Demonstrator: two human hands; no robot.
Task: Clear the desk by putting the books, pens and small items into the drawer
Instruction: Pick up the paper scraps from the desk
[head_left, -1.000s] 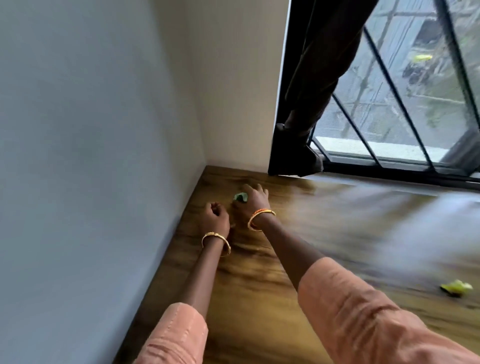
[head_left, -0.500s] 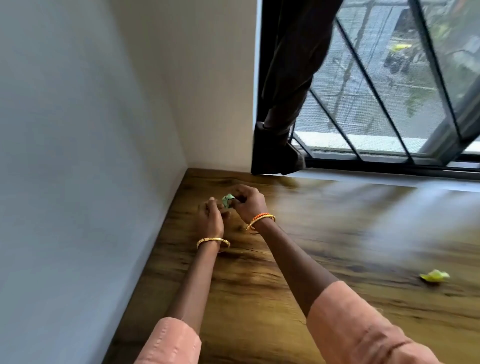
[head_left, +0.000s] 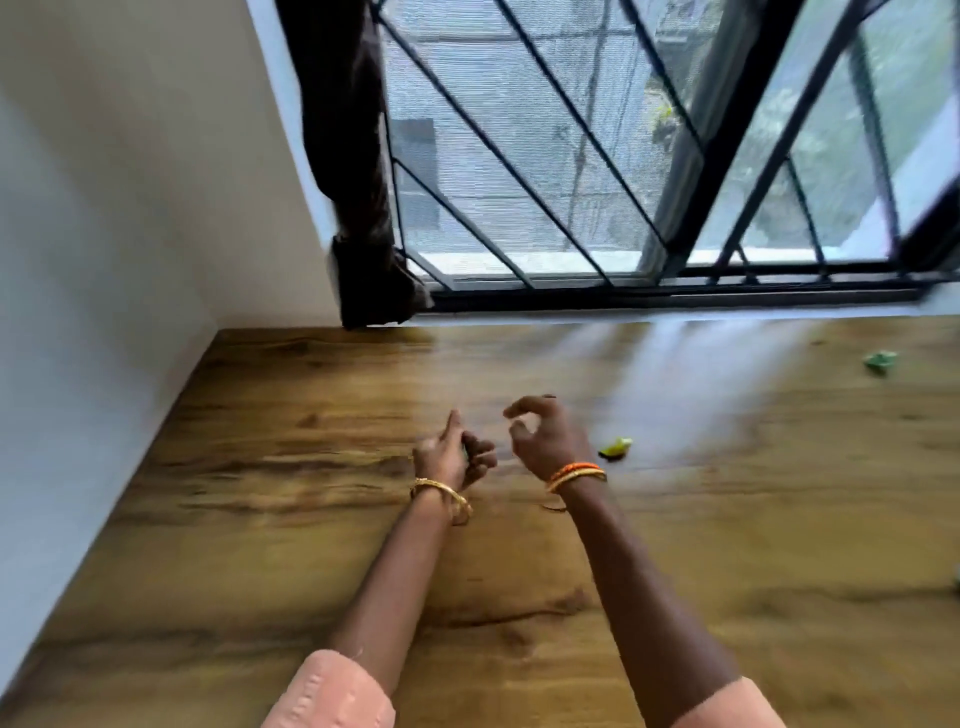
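Observation:
My left hand hovers over the wooden desk with its lower fingers curled into the palm; they close round a small green paper scrap that is almost wholly hidden. My right hand hangs just to its right with loosely bent fingers, thumb and forefinger apart, holding nothing. A crumpled yellow-green scrap lies on the desk just right of my right hand. Another green crumpled scrap lies far right near the window sill.
A white wall runs along the desk's left edge. A barred window lines the back, with a dark tied curtain hanging down to the desk's back left corner. A small item shows at the right frame edge.
My right hand lifted the green scrap from the back left corner and passed it to my left hand. Both hands have moved right along the desk, and the view swung right.

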